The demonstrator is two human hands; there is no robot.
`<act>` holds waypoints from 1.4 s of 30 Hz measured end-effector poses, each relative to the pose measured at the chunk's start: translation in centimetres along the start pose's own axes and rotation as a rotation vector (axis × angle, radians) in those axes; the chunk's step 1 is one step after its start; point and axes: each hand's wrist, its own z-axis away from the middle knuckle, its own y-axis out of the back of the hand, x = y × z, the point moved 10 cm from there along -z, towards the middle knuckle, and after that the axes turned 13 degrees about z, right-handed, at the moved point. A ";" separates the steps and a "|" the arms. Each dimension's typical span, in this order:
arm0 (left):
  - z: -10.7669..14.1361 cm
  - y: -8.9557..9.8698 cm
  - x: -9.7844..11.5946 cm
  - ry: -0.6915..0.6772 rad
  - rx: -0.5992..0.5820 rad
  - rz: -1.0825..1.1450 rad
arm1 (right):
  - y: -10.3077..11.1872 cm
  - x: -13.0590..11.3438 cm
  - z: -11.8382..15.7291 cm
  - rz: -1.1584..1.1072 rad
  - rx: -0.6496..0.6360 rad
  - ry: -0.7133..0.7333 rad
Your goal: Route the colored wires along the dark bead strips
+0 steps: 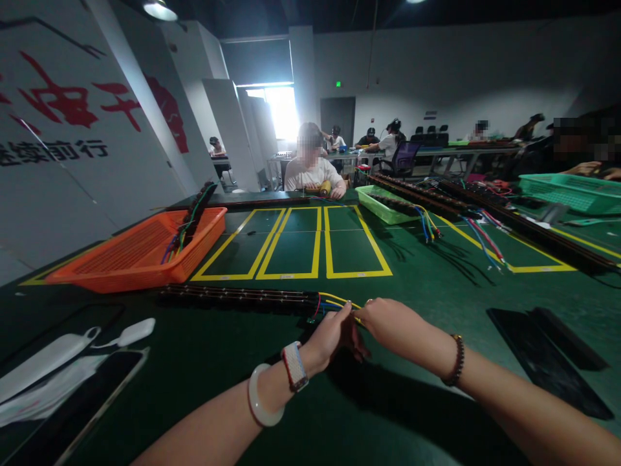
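Note:
A long black strip [237, 295] with rows of small metallic marks lies crosswise on the green table. Yellow, blue and red wires [334, 299] come out of its right end. My left hand [334, 336], with a watch and a pale bangle on its wrist, is closed on the wires just right of the strip. Touching it from the right, my right hand [388, 321] pinches the yellow wire ends. The fingertips of both hands meet, and what lies between them is partly hidden.
An orange basket [130, 252] holding a wired strip stands at the left. Farther back are a light green basket [388, 210] and more wired strips. A phone [97, 401] and white items lie front left, black pieces [548, 359] at the right. A person [313, 171] sits opposite.

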 end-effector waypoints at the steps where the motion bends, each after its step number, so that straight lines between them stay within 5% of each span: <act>1: 0.0 0.0 -0.1 -0.003 0.005 -0.054 | -0.3 0.1 -0.1 -0.023 -0.013 0.010; 10: 0.2 -0.1 -0.1 -0.046 -0.022 -0.315 | -2.8 -0.1 -0.8 -0.156 -0.126 0.062; 17: 0.4 -0.9 -0.6 -0.003 -0.089 -0.311 | -3.4 0.4 -0.8 -0.274 -0.203 0.194; 20: 0.5 -1.3 -0.6 0.012 -0.122 -0.294 | -2.4 2.0 -1.5 -0.384 -0.096 0.204; 25: 0.7 -2.2 -0.7 0.039 -0.171 -0.376 | -2.3 5.4 -3.6 -0.556 0.190 -0.030; 31: 0.8 -2.2 -1.0 0.058 -0.191 -0.403 | -5.7 3.0 -5.4 -0.626 0.120 -0.031; 42: 0.1 -1.1 -0.7 0.082 -0.076 -0.185 | -5.8 3.4 -5.7 -0.734 0.163 -0.050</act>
